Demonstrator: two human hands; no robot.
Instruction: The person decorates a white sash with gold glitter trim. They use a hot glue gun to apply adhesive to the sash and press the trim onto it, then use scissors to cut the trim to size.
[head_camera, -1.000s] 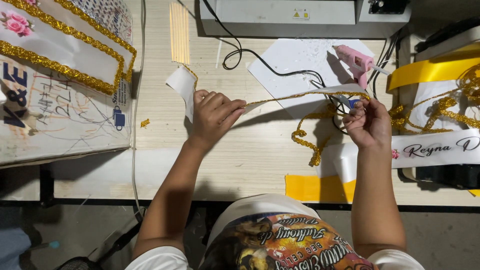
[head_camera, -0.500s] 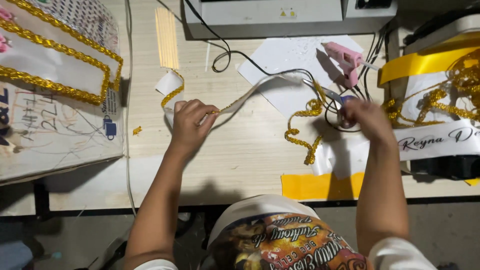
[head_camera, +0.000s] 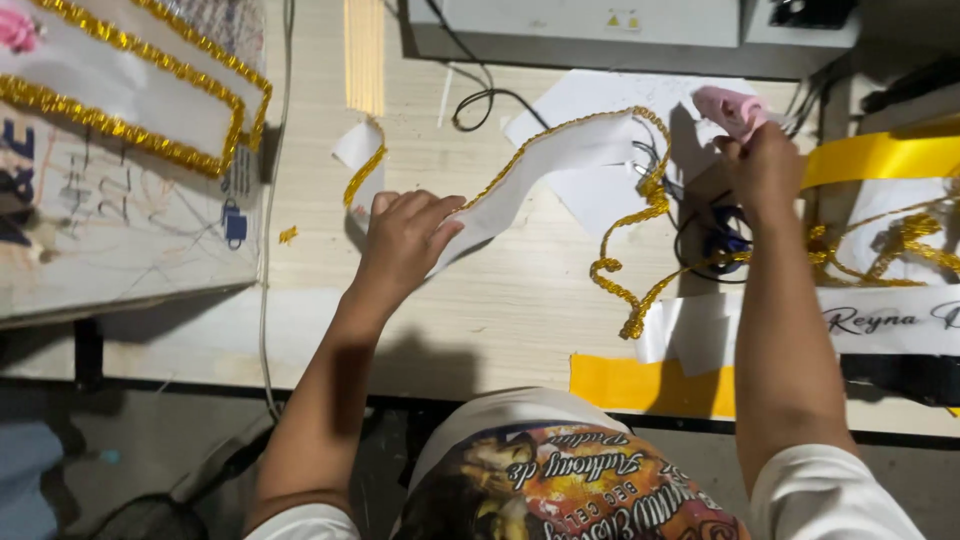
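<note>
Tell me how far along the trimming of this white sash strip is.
Gold braid already lines one edge of the white strip that the left hand pins down. The right hand is on the pink glue gun. A loose length of braid trails across the table, so more looks unattached.

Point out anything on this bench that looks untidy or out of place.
Loose gold trim lies tangled over black cables near the right hand. A small gold scrap sits stray on the table. Nothing looks spilled or broken.
</note>
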